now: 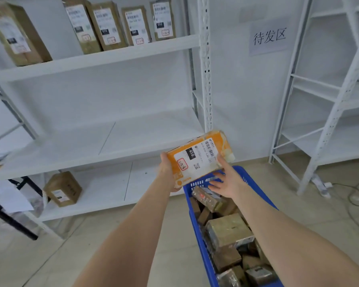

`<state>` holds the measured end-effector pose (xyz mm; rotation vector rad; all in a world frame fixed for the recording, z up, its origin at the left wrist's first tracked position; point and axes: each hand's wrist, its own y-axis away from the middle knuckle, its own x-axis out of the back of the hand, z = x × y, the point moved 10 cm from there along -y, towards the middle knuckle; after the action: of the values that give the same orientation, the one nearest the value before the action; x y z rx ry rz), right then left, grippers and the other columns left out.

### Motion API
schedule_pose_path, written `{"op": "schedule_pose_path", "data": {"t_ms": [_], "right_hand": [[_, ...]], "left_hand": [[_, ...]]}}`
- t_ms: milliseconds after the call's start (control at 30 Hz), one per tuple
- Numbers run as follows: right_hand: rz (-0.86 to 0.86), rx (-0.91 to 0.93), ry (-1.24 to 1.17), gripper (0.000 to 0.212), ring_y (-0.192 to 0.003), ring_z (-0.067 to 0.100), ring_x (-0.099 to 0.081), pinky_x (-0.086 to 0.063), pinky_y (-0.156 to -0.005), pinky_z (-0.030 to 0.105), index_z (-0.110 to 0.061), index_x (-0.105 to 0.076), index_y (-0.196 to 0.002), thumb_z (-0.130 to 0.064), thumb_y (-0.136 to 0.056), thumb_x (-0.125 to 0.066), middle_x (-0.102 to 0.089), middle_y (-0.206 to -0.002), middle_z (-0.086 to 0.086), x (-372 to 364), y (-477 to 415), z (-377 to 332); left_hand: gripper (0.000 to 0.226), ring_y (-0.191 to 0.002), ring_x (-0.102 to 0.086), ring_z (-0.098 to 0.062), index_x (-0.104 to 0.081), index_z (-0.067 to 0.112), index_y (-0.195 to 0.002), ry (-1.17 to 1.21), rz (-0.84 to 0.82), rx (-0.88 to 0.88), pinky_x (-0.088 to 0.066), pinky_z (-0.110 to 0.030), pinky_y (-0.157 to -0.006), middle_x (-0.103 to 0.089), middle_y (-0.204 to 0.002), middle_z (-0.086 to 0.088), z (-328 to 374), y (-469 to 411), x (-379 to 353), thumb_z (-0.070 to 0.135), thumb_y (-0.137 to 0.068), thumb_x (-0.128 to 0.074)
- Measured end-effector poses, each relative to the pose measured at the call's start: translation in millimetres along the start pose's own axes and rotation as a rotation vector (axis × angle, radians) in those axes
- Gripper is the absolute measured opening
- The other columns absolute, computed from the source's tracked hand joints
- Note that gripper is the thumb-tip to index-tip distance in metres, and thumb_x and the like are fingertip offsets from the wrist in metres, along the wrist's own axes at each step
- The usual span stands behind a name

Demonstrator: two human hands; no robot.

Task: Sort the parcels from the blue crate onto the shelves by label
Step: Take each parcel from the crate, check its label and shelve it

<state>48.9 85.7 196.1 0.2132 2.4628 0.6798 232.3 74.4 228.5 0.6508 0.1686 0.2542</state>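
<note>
The orange parcel (199, 160) (label 010) is above the far end of the blue crate (247, 180), its left end gripped by the left hand (167, 170), the right hand (229, 182) with fingers spread loose beneath, so it could tip and fall back.

Bright, even, cool light; soft focus, wide-angle bending at the edges

An orange parcel (197, 158) with a white 010 label is held tilted, label up, just above the far end of the blue crate (195, 224), which is heaped with brown taped parcels (228, 230), and labelled brown boxes (110, 25) stand upright on the white shelves (104, 56) up and left of the crate
</note>
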Motion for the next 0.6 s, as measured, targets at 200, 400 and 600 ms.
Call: {"op": "schedule_pose_path", "data": {"t_ms": [200, 400, 600], "right_hand": [[-0.154, 0.0, -0.022, 0.081, -0.109, 0.035, -0.057, -0.044, -0.088, 0.053, -0.02, -0.051, -0.13, -0.048, -0.059, -0.079, -0.061, -0.124, 0.01, -35.2, 9.8, 15.9], [-0.139, 0.086, 0.013, 0.104, -0.111, 0.036, -0.057, -0.047, -0.081, 0.058, -0.028, -0.043, -0.137, -0.048, -0.047, -0.091, -0.06, -0.126, 0.009, -23.7, 4.1, -5.3], [-0.126, 0.083, -0.035, 0.061, -0.108, 0.033, -0.059, -0.053, -0.087, 0.052, -0.018, -0.05, -0.129, -0.026, -0.075, -0.079, -0.061, -0.118, 0.014, -22.0, 3.3, -18.6]], "left_hand": [[0.057, -0.084, -0.056, -0.034, -0.059, 0.004, -0.086, 0.151, -0.156, 0.119, -0.04, -0.05, -0.1, -0.061, -0.091, -0.017, -20.4, 15.6, -40.0, 0.056, -0.088, -0.036], [0.033, -0.105, -0.058, -0.036, -0.054, 0.012, -0.106, 0.133, -0.295, 0.046, -0.045, -0.054, -0.095, -0.061, -0.115, -0.019, -6.6, 16.8, -50.0, 0.037, -0.086, -0.046], [0.044, -0.13, -0.039, -0.026, -0.045, 0.017, -0.134, -0.281, -0.095, -0.234, -0.034, -0.045, -0.106, -0.04, -0.143, -0.006, 41.1, 17.3, -25.9, 0.034, -0.094, -0.045]]}}
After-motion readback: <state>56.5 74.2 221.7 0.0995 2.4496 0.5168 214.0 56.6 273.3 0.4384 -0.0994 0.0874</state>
